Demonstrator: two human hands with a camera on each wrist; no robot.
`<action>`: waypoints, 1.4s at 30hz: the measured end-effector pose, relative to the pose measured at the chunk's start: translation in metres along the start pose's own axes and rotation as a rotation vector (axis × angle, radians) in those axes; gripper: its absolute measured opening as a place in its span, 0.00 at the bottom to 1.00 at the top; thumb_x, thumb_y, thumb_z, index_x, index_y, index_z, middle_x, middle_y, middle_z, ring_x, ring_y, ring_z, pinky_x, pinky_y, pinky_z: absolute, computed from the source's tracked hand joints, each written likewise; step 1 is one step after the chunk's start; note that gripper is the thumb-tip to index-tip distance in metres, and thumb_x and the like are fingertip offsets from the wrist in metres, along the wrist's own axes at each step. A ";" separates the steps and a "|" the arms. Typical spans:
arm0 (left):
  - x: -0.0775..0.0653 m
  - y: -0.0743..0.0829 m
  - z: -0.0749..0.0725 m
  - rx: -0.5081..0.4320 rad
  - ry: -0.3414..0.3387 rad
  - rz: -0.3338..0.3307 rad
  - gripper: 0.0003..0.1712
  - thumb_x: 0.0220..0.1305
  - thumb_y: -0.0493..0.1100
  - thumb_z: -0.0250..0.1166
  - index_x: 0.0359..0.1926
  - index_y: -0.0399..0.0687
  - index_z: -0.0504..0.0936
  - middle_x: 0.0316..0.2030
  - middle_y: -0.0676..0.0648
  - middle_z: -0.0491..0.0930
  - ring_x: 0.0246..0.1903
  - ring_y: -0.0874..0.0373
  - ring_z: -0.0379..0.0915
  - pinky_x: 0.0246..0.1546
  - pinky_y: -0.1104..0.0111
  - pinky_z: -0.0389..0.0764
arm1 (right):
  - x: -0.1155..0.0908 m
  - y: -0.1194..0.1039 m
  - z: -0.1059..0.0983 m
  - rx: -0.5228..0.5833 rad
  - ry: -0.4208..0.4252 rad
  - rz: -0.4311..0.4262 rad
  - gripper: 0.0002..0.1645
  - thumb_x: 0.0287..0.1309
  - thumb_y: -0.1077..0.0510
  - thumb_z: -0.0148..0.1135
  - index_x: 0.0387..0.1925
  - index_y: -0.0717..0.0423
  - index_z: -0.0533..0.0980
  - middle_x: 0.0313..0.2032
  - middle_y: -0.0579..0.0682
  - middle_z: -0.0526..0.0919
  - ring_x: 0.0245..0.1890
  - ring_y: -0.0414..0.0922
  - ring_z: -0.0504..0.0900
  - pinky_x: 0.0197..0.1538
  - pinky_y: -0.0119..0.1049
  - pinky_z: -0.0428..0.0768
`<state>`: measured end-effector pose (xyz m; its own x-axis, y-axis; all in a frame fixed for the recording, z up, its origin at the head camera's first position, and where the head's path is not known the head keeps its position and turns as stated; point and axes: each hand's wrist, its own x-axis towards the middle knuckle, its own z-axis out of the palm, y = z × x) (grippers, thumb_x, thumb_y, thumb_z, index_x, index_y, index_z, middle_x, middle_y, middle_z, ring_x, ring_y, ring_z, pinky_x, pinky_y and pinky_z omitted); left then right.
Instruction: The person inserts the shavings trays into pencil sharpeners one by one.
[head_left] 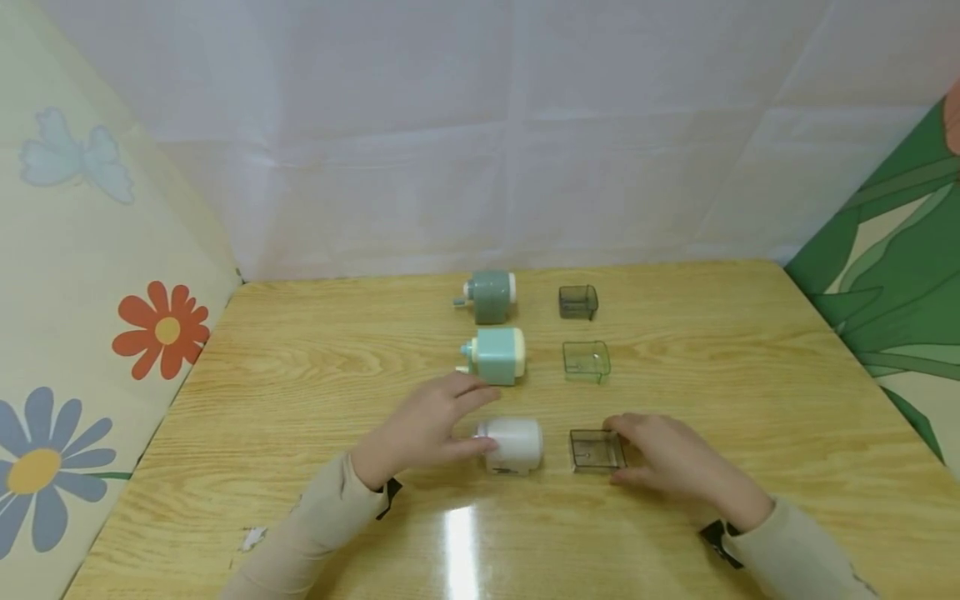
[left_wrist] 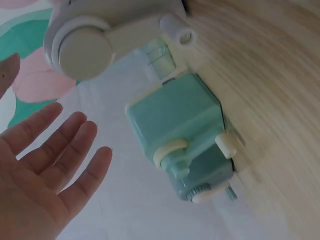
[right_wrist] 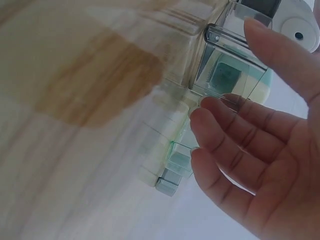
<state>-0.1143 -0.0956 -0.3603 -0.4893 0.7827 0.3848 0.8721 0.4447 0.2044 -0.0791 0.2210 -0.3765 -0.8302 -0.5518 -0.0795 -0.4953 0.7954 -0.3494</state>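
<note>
A white hand-crank pencil sharpener (head_left: pixel 513 445) lies nearest on the wooden table, its crank side toward my left hand (head_left: pixel 431 425). That hand is spread beside it; the left wrist view shows its fingers extended and apart from the sharpener. My right hand (head_left: pixel 667 458) is around the right end of a clear smoky shavings tray (head_left: pixel 592 451), thumb on the near side and fingers on the far side. In the right wrist view, the right fingers look loosely bent beside the tray (right_wrist: pixel 232 65); whether they touch it is hard to tell.
Behind, a light teal sharpener (head_left: pixel 497 357) and a dark green one (head_left: pixel 491 297) line up with the white one. A green-tinted tray (head_left: pixel 587 361) and a dark tray (head_left: pixel 577 302) stand to their right. A white cloth (head_left: pixel 480 167) hangs at the back.
</note>
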 end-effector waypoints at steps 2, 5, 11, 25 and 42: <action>0.004 0.003 0.003 0.003 -0.048 0.006 0.34 0.52 0.58 0.65 0.53 0.39 0.74 0.47 0.44 0.75 0.46 0.54 0.72 0.50 0.66 0.72 | 0.000 0.000 0.000 -0.003 0.002 0.000 0.33 0.39 0.48 0.72 0.46 0.63 0.75 0.41 0.55 0.81 0.39 0.51 0.79 0.42 0.47 0.78; 0.008 0.006 0.007 0.025 -0.104 0.012 0.35 0.52 0.59 0.65 0.55 0.40 0.73 0.48 0.45 0.75 0.48 0.54 0.71 0.52 0.64 0.70 | 0.000 0.000 0.000 -0.004 0.001 0.001 0.32 0.39 0.49 0.73 0.45 0.63 0.75 0.41 0.55 0.81 0.39 0.51 0.79 0.42 0.47 0.78; 0.012 0.010 0.015 0.039 -0.150 0.012 0.28 0.54 0.56 0.64 0.52 0.43 0.76 0.44 0.47 0.77 0.42 0.57 0.73 0.46 0.67 0.73 | 0.001 0.000 0.002 -0.015 0.022 -0.019 0.33 0.38 0.49 0.73 0.45 0.64 0.75 0.40 0.56 0.81 0.38 0.51 0.80 0.41 0.47 0.78; 0.011 0.011 0.019 -0.029 -0.169 -0.026 0.25 0.56 0.52 0.65 0.50 0.43 0.77 0.42 0.47 0.78 0.38 0.59 0.74 0.38 0.73 0.76 | 0.011 -0.007 0.008 -0.034 0.030 -0.043 0.32 0.37 0.49 0.73 0.43 0.64 0.75 0.39 0.55 0.81 0.37 0.50 0.80 0.41 0.46 0.78; 0.011 0.010 0.019 -0.048 -0.162 -0.028 0.25 0.56 0.52 0.65 0.50 0.43 0.77 0.41 0.48 0.78 0.37 0.59 0.74 0.37 0.73 0.75 | 0.023 -0.023 0.011 -0.085 0.042 -0.078 0.31 0.36 0.49 0.74 0.41 0.63 0.75 0.35 0.54 0.81 0.33 0.49 0.80 0.37 0.43 0.79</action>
<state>-0.1109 -0.0739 -0.3712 -0.5050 0.8321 0.2295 0.8559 0.4485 0.2574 -0.0838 0.1877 -0.3803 -0.7976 -0.6030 -0.0155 -0.5769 0.7700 -0.2726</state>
